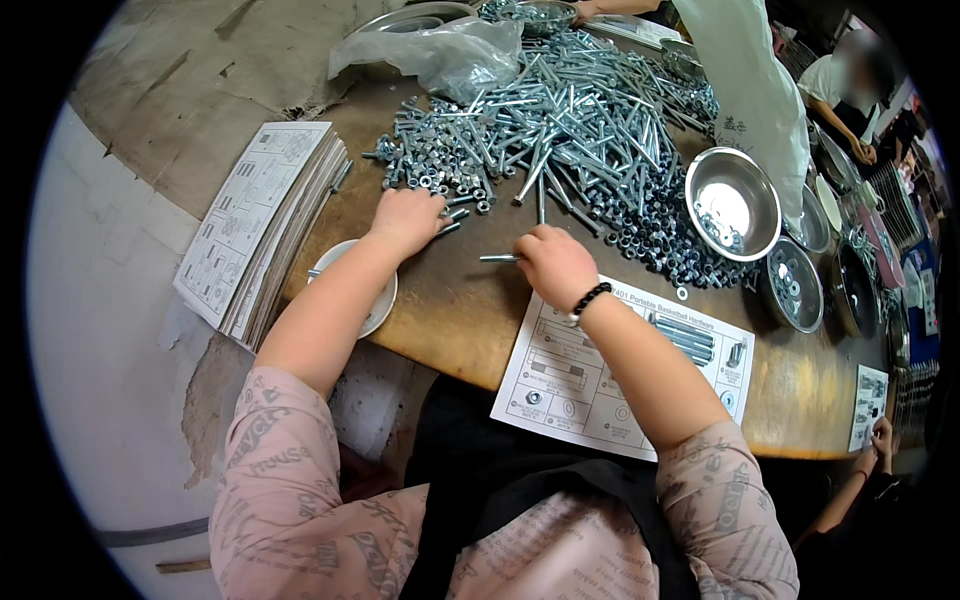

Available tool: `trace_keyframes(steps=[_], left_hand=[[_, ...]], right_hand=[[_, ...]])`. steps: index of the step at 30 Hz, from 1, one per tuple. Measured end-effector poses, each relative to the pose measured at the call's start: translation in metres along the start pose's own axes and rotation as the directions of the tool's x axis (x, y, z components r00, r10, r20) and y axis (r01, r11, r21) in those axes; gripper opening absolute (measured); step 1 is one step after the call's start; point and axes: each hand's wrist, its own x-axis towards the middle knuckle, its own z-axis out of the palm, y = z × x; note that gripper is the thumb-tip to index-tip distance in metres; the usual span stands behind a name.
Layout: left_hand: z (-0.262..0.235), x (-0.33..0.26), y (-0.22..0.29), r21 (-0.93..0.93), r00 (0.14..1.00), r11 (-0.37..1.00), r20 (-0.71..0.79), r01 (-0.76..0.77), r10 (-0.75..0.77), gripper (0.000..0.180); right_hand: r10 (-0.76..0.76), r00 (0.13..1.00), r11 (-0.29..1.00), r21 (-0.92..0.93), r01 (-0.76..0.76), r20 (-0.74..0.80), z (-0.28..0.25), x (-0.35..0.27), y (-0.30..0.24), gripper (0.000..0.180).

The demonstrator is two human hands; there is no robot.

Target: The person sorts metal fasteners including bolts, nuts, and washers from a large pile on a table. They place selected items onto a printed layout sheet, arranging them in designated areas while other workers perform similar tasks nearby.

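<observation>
My right hand [558, 268] is closed round a long silver bolt [499, 258], whose shank sticks out to the left. Another long bolt [541, 203] rises just beyond its fingers; whether I grip that one too is unclear. At the near left edge of the metal heap, my left hand [408, 220] has its fingers curled down among short bolts [455, 215] and nuts [483, 207]. What lies between those fingertips is hidden. Under my left forearm stands a white bowl [384, 308], partly covered. A printed sheet with part drawings [570, 400] lies beneath my right forearm, with several bolts on it.
A large pile of bolts [590, 110] fills the table's far side, with dark-ringed nuts [650, 225] at its right. A stack of printed sheets [255, 220] stands left. Steel bowls [735, 205] and a plastic bag [750, 90] are right. Other people work beyond.
</observation>
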Motion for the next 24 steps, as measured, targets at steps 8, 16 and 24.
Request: trace_keyframes(steps=[8, 16, 24], left_hand=[[-0.047, -0.011, 0.069, -0.566, 0.993, 0.819, -0.003, 0.093, -0.115, 0.027], [-0.017, -0.058, 0.153, -0.675, 0.879, 0.606, -0.140, -0.421, 0.455, 0.027], [-0.003, -0.088, 0.139, -0.812, 0.925, 0.520, -0.059, -0.264, 0.376, 0.020]], right_hand=[[0.117, 0.981, 0.989, 0.074, -0.130, 0.156, -0.043, -0.104, -0.011, 0.012], [0.126, 0.992, 0.988, -0.087, -0.124, 0.017, -0.035, -0.158, -0.034, 0.015], [0.201, 0.980, 0.976, -0.084, -0.201, -0.002, -0.043, -0.176, -0.026, 0.014]])
